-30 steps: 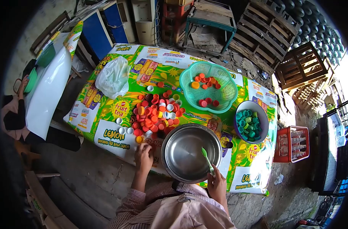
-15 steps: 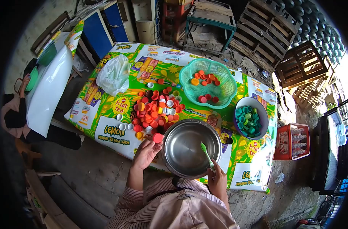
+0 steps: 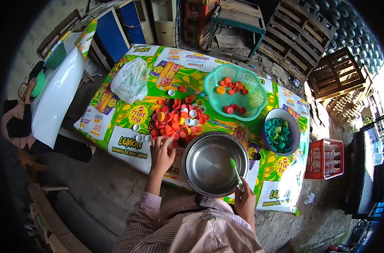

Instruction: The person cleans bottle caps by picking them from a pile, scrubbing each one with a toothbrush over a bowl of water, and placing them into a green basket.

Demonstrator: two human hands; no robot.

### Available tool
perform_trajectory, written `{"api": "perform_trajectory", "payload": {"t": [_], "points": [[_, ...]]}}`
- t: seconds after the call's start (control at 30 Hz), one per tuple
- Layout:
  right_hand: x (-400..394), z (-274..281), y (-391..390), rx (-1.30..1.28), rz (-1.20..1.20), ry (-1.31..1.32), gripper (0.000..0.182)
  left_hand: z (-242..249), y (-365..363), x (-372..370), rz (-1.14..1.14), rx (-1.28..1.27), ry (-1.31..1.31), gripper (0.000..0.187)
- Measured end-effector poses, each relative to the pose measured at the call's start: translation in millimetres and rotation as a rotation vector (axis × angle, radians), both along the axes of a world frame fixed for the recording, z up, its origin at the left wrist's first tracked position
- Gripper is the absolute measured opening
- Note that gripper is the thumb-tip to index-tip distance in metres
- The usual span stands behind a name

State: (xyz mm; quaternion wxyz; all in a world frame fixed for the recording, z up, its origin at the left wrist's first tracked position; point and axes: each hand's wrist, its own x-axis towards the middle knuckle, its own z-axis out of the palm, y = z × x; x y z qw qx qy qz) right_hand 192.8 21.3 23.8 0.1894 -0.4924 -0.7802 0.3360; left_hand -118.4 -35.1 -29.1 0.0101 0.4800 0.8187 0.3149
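Fingers apart, my left hand [image 3: 161, 155] reaches down over the near edge of a pile of red and orange bottle caps [image 3: 171, 125]. A red cap [image 3: 174, 144] shows right at its thumb and forefinger. My right hand [image 3: 245, 197] is closed around the lower end of a slim green-and-white tool [image 3: 235, 172], whose exact kind I cannot tell. That tool slants over the right rim of a wide metal bowl [image 3: 202, 173], which has a bare shiny inside and stands at the table's front edge.
Behind the pile is a turquoise plastic basket [image 3: 257, 111] with some red and orange caps. A purple-and-white bowl [image 3: 298, 134] of green caps stands to the right, a plastic bag [image 3: 130, 80] at back left. Another person [image 3: 17, 122] sits left; a red crate [image 3: 314, 158] is on the floor.
My left hand has moved from beside the metal bowl, where it held up a red cap, forward to the pile. The right hand still grips the green-and-white tool. The view has shifted slightly.
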Motion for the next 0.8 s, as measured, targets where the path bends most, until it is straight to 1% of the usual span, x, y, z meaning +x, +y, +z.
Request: {"api": "perform_trajectory", "payload": {"t": [0.07, 0.1, 0.13, 0.2, 0.27, 0.4, 0.47, 0.5, 0.53, 0.63, 0.77, 0.8], "points": [[-0.3, 0.4, -1.5, 0.017, -0.001, 0.024, 0.039, -1.0, 23.1, -3.9, -0.011, -0.066, 0.145, 0.043], [-0.4, 1.0, -2.8, 0.018, -0.003, 0.026, 0.039, -4.8, 33.5, -6.7, -0.027, -0.071, 0.203, 0.037], [0.3, 2.1, -4.8, 0.023, -0.017, 0.037, 0.039, -7.4, 39.1, -10.8, -0.031, -0.069, 0.204, 0.037], [4.7, 4.8, -6.6, 0.034, -0.028, 0.036, 0.039, -13.3, 47.6, -13.6, -0.036, -0.166, 0.21, 0.035], [6.3, 6.6, -10.0, -0.02, -0.09, -0.02, 0.038, -19.5, 48.9, -15.5, -0.025, -0.147, 0.233, 0.032], [8.6, 2.3, -13.8, -0.017, -0.107, -0.007, 0.038, -21.6, 46.1, -13.7, -0.04, -0.153, 0.233, 0.033], [8.0, 1.9, -13.1, 0.009, -0.096, -0.012, 0.038, -23.4, 45.9, -10.3, 0.034, -0.195, 0.262, 0.034], [7.6, 1.6, -13.5, 0.029, -0.075, -0.025, 0.038, -22.4, 46.6, -8.7, 0.058, -0.272, 0.249, 0.034], [6.9, 1.9, -13.0, 0.026, -0.084, -0.016, 0.038, -22.5, 47.5, -9.4, 0.051, -0.272, 0.259, 0.034], [4.5, 8.1, -11.0, 0.036, -0.061, -0.001, 0.038, -18.4, 45.2, -6.9, 0.07, -0.165, 0.255, 0.03], [3.6, 14.1, -6.4, 0.022, -0.059, 0.04, 0.037, -18.2, 52.5, -4.3, 0.093, -0.168, 0.276, 0.03], [4.6, 16.3, -6.0, 0.029, -0.062, 0.041, 0.037, -19.0, 54.8, -3.3, 0.123, -0.222, 0.291, 0.032]]}}
